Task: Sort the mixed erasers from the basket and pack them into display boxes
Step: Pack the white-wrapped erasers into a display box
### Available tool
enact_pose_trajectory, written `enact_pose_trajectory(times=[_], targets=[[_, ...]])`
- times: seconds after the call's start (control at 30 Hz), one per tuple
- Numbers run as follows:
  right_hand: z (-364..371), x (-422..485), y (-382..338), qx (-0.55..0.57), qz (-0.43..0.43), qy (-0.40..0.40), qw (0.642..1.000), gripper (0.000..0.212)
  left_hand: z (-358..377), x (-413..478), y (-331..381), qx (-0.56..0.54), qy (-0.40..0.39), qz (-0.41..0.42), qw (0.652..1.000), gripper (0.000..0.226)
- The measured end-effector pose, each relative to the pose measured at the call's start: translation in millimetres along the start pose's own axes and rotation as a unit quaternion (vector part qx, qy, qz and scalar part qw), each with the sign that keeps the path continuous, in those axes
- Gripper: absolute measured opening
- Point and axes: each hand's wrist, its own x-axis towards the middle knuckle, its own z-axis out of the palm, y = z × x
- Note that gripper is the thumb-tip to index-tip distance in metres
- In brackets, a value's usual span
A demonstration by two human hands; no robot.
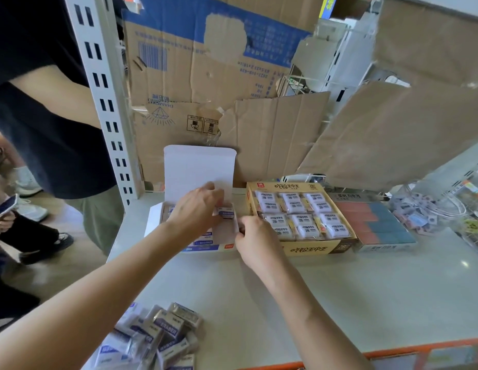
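Note:
A white display box (155, 217) with its lid standing up sits at the shelf's back left, partly filled with blue-labelled erasers. My left hand (195, 209) reaches into it and pinches one blue-labelled eraser (225, 211) near the box's right side. My right hand (252, 236) grips the right wall of that box, fingers curled on its edge. A loose pile of the same wrapped erasers (157, 335) lies near the front edge. To the right stands a yellow display box (312, 248) packed with white 2B erasers.
A box of red-and-blue erasers (379, 222) sits right of the yellow box, with a clear bag of small erasers (422, 212) beyond. Torn cardboard sheets (205, 76) lean behind. A white slotted upright (107, 102) and a person in dark clothes (45, 102) stand at left.

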Motion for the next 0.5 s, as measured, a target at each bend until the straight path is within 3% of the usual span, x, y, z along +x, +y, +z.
enact_pose_trajectory(times=[0.17,0.33,0.5], targets=[[1.5,-2.1,2.5,-0.013,-0.019,0.003,1.0,0.021,-0.5,2.6,1.0,0.006,-0.016,-0.02,1.0,0.018],[3.7,-2.0,3.9,0.007,-0.019,0.008,1.0,0.02,-0.5,3.8,3.8,0.044,-0.022,-0.017,0.999,0.006],[6.7,-5.1,4.3,0.009,-0.02,0.029,0.999,0.02,-1.5,6.0,0.5,0.041,-0.036,0.0,0.999,0.013]])
